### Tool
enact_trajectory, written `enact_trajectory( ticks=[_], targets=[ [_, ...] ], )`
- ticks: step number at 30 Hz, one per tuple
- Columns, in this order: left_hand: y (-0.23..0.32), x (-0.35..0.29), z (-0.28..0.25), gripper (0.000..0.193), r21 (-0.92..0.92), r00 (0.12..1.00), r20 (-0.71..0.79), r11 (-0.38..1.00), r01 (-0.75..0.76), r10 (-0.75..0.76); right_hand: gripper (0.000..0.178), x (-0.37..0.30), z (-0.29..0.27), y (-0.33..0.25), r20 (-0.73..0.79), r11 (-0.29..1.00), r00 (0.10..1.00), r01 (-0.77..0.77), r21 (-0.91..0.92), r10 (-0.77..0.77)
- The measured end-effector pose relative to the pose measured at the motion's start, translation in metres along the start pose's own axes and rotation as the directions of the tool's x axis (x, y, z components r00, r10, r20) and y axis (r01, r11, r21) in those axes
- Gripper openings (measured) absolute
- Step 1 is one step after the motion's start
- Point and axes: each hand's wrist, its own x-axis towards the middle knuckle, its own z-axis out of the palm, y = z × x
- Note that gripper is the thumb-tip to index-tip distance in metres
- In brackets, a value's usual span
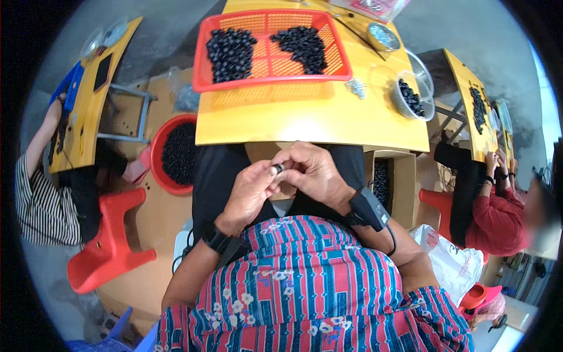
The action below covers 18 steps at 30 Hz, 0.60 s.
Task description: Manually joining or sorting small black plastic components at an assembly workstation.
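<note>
My left hand (248, 190) and my right hand (315, 175) meet above my lap, just in front of the yellow table's near edge. Between their fingertips is a small black ring-like piece (278, 168), pinched by both hands. Its exact kind is too small to make out, and the fingers partly cover it. On the table ahead, a red-orange plastic basket (270, 83) bears two piles of small black parts, rounder pieces (230, 54) on the left and narrower ones (304, 49) on the right.
A clear tub (431, 110) of black parts stands at the table's right, near small silvery pieces (355, 88) and a bowl (384, 36). A red tub (157, 154) of black parts and a cardboard box (403, 182) flank my legs. People work at tables on both sides.
</note>
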Motion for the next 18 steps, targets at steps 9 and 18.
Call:
enact_trajectory(
  ticks=[9,18],
  targets=[
    [-0.001,0.008,-0.004,0.014,-0.047,0.997,-0.03,0.996,0.071,-0.072,0.017,0.003,-0.042,-0.009,-0.114,0.959,0.987,0.077,-0.274,-0.112],
    [-0.003,0.013,-0.014,0.013,-0.053,0.993,-0.061,0.994,0.094,-0.098,0.017,0.006,-0.146,0.012,-0.63,0.813,0.774,-0.33,-0.481,-0.058]
  ],
)
